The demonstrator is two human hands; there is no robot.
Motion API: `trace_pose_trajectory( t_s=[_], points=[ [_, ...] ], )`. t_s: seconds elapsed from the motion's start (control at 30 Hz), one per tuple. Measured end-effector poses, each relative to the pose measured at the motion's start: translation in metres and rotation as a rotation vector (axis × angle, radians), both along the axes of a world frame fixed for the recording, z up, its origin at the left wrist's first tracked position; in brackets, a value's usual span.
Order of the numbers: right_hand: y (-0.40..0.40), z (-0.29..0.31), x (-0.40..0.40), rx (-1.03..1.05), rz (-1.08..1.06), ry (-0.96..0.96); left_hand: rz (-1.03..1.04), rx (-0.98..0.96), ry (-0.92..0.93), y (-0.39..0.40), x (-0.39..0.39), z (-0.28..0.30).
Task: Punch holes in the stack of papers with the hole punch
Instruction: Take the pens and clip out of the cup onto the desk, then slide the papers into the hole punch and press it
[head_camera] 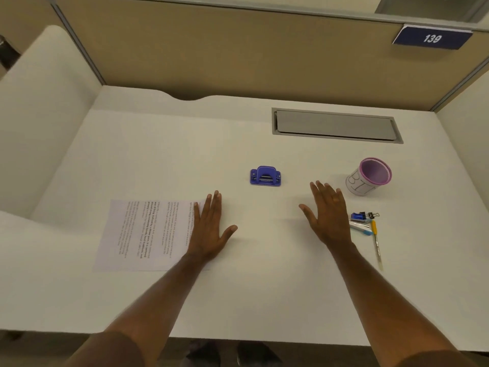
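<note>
Desk (158, 154): white surface, grey hatch (336, 125) at rear right
Papers (143, 234): printed stack, flat at front left
Left hand (209, 229): fingers straight, palm down over stack's right edge
Right hand (329, 215): fingers spread flat, holding nothing
Cup (369, 176): purple-rimmed, upright, right side
Hole punch (265, 176): blue, centre, beyond both hands, untouched
Pens (370, 231): beside right hand, with binder clip (363, 215)

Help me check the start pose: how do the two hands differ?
The left hand lies partly over the papers' right edge; the right hand is on bare desk. The left is nearer the papers, the right nearer the pens and cup. Both are open, palm down, holding nothing.
</note>
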State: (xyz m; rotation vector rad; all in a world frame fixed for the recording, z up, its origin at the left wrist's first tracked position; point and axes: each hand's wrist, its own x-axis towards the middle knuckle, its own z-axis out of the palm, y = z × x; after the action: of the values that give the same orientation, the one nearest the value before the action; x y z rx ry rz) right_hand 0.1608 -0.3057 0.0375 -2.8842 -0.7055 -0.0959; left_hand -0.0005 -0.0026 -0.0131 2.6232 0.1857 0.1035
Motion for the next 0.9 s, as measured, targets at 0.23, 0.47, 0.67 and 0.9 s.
trace_pose_trajectory(
  t_s=[0.23,0.47,0.67,0.9],
  points=[
    [0.047,0.003,-0.015,-0.015,0.074,-0.013,0.007,0.04,-0.024,0.005,-0.004,0.016],
    [0.111,0.002,-0.05,0.058,0.13,0.033,0.03,0.169,0.026,0.031,-0.018,0.048],
    [0.156,0.003,-0.071,0.081,0.236,0.1,0.156,0.169,0.047,0.064,-0.039,0.066],
    [0.2,-0.002,-0.098,0.066,0.176,0.241,0.217,0.188,0.07,0.123,-0.071,0.066]
  ],
)
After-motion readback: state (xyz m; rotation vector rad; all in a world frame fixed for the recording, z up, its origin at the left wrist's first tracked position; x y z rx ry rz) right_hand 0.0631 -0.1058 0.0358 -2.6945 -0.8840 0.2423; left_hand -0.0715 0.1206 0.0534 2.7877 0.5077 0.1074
